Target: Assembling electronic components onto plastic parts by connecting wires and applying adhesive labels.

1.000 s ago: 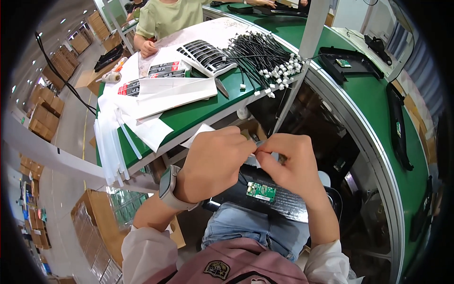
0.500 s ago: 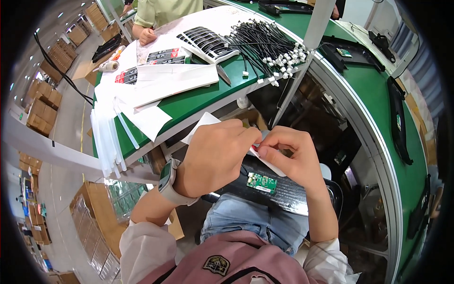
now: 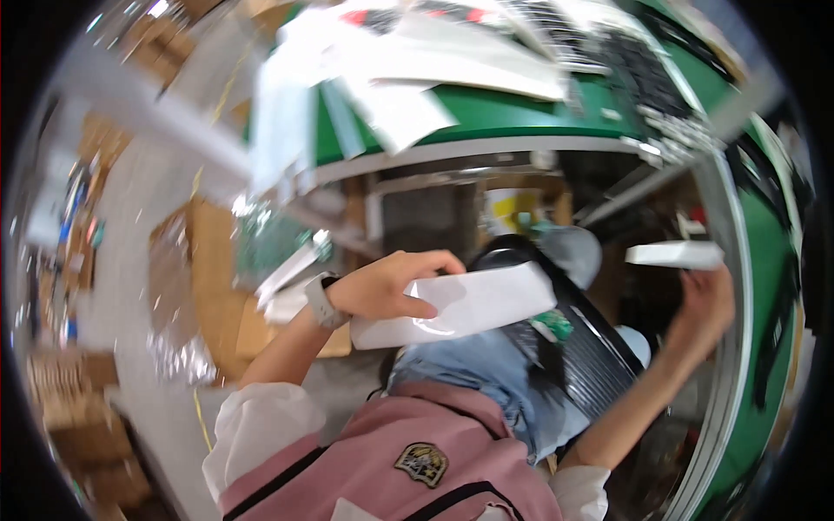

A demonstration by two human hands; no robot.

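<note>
your left hand (image 3: 382, 285) is half curled, thumb and fingers pinched on a white strip (image 3: 495, 300) that crosses in front of the left part of the black case (image 3: 599, 356). your right hand (image 3: 708, 300), right of the case, has its fingertips closed on a white piece (image 3: 673, 254), the grip blurred. the case holds 1 green board (image 3: 552, 326); beyond the case, a cardboard box (image 3: 563, 208) contains something yellow and white.

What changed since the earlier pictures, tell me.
The left hand and right hand have parted, the right swinging out to the right with a white piece; the left holds a white strip. The green circuit board remains on the black casing.
</note>
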